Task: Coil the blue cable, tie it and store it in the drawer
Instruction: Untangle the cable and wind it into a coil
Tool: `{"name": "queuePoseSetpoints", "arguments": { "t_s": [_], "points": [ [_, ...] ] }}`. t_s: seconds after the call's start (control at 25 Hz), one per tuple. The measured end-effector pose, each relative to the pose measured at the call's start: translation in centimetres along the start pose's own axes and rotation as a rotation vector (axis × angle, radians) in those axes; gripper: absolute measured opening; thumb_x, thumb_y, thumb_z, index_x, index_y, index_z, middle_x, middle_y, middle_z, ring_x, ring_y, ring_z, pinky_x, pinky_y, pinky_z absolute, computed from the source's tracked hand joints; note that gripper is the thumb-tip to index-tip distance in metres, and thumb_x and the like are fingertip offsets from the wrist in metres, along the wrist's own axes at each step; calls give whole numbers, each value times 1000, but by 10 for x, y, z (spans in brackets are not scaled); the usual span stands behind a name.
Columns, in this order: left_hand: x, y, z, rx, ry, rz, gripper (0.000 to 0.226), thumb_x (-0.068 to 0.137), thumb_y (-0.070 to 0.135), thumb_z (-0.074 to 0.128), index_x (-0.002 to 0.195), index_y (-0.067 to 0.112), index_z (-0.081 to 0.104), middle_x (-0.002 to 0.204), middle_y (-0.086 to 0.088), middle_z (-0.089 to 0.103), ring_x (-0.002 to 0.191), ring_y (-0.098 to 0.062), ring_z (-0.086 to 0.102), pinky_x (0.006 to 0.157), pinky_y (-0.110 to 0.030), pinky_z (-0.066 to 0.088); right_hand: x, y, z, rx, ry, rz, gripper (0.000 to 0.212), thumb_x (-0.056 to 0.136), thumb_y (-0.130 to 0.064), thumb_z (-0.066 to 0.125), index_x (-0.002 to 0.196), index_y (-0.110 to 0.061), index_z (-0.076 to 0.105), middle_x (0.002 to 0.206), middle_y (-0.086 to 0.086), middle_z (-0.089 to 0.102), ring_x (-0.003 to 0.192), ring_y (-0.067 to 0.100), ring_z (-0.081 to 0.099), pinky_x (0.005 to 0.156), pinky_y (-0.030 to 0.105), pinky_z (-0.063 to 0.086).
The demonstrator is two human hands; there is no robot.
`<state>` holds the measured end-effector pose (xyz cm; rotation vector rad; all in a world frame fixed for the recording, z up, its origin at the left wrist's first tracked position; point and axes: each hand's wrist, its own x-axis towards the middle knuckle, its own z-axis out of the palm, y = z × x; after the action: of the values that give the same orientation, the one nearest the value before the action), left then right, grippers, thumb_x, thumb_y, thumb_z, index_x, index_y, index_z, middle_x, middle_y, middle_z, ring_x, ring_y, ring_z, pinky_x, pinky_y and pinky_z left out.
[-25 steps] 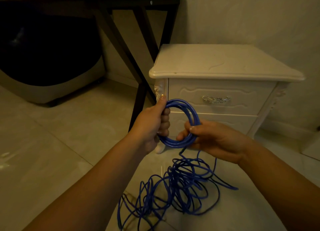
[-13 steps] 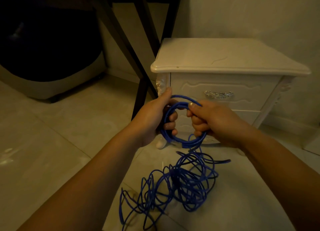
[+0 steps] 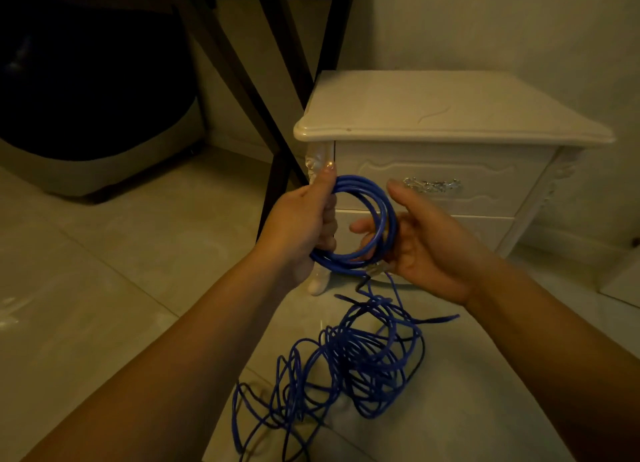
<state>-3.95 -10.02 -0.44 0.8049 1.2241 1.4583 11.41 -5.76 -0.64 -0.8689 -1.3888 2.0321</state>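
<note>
Biggest risk: the loose pile (image 3: 346,357) on the floor (image 3: 104,288). Most of the blue cable (image 3: 360,181) lies there in a crossed-over tangle below our hands. Only a few turns are in the coil (image 3: 388,215). If we pull straight up, we judge a knot cinches, or the whole clump lifts at once and drags the coil out of shape.

Next: the coil itself.
- Our left hand (image 3: 301,222) holds its left side, fingers (image 3: 329,226) clenched round the bundled turns, thumb up along the top.
- Our right hand (image 3: 426,240) is released, fingers (image 3: 363,227) near straight behind the loop's right side, grasping nothing.
- So 1 hand carries every turn. If that grip slackens, they likely spring apart.

Smaller: a clear plug (image 3: 377,270) hangs at the bottom of the coil, just beside the right palm, and could snag the next turn. No tie is in view, so we can't tell what we tie with.

Around us:
- tiled floor
- dark bulky unit (image 3: 104,174) far left
- dark frame legs (image 3: 239,77) behind the left hand
- white nightstand (image 3: 450,115) right behind the coil

Its 2 drawers are closed. The top drawer (image 3: 491,174) has a metal handle (image 3: 432,185) just past the right thumb.

In the way:
- The drawer is closed while our left hand is busy with the coil.
- The nightstand foot (image 3: 317,285) sits near the hanging run, which could catch there.
</note>
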Motion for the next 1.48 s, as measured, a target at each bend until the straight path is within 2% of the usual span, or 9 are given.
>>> {"name": "queuePoseSetpoints", "arguments": {
  "t_s": [0.12, 0.24, 0.44, 0.64, 0.72, 0.8, 0.92, 1.16, 1.48],
  "points": [
    [-1, -1, 1, -25, 77, 24, 44, 97, 45, 49, 61, 21, 40, 53, 7, 26, 44, -8, 21, 37, -20, 24, -5, 5, -2, -6, -93, -8, 46, 74, -56, 62, 87, -12, 68, 88, 9, 70, 89, 21, 65, 86, 33, 55],
    [-4, -5, 10, -2, 204, 65, 45, 97, 46, 49, 61, 20, 41, 50, 7, 29, 43, -9, 25, 40, -22, 26, -11, 10, 10, 69, -45, -142, 25, 69, -34, 78, 82, -16, 69, 82, 1, 70, 88, 18, 64, 92, 36, 50],
    [-20, -28, 37, 70, 377, 132, 44, 96, 53, 45, 68, 19, 47, 53, 7, 36, 48, -9, 34, 52, -30, 33, -2, 21, 38, 154, 556, -212, 39, 83, -51, 62, 63, -18, 55, 48, -5, 44, 47, 10, 42, 55, 29, 40],
    [-16, -34, 25, -110, 130, -60, 54, 101, 50, 34, 74, 15, 65, 63, 0, 62, 61, -14, 59, 75, -37, 50, 3, 5, 20, 256, 607, -169, 47, 90, -48, 56, 55, -21, 38, 42, -6, 23, 37, 9, 19, 37, 23, 19],
    [-6, -50, 9, 215, 102, -168, 34, 101, 31, 41, 93, 13, 68, 92, -7, 70, 86, -21, 64, 88, -40, 51, 1, 0, 10, 401, 582, -117, 48, 89, -47, 58, 55, -21, 38, 42, -6, 23, 35, 7, 18, 35, 20, 17],
    [-7, -78, 0, 896, -171, -32, 20, 91, 25, 56, 101, 11, 67, 101, -8, 65, 93, -23, 61, 88, -43, 52, -2, -5, 5, 518, 545, -73, 48, 89, -46, 58, 54, -20, 39, 41, -7, 24, 33, 6, 19, 34, 18, 18],
    [-15, -113, 7, 1404, -390, 136, 47, 81, 62, 58, 85, 17, 69, 83, -2, 60, 82, -18, 55, 77, -38, 49, -6, -12, 2, 631, 490, -56, 47, 89, -46, 58, 55, -20, 38, 39, -7, 24, 31, 6, 20, 35, 17, 19],
    [-6, -110, 12, 635, -300, -136, 37, 84, 46, 69, 59, 22, 53, 55, 11, 44, 53, -3, 42, 61, -20, 37, -20, -35, -19, 780, 519, -184, 45, 92, -38, 58, 56, -19, 39, 41, -7, 27, 28, 6, 21, 31, 16, 21],
    [-11, -76, 1, 558, -334, 61, 45, 78, -12, 60, 57, 22, 40, 56, 7, 38, 56, -8, 38, 62, -23, 38, -23, -35, -42, 310, 618, -248, 47, 91, -46, 56, 56, -21, 37, 41, -8, 24, 35, 7, 19, 37, 19, 19]
  ]
}}
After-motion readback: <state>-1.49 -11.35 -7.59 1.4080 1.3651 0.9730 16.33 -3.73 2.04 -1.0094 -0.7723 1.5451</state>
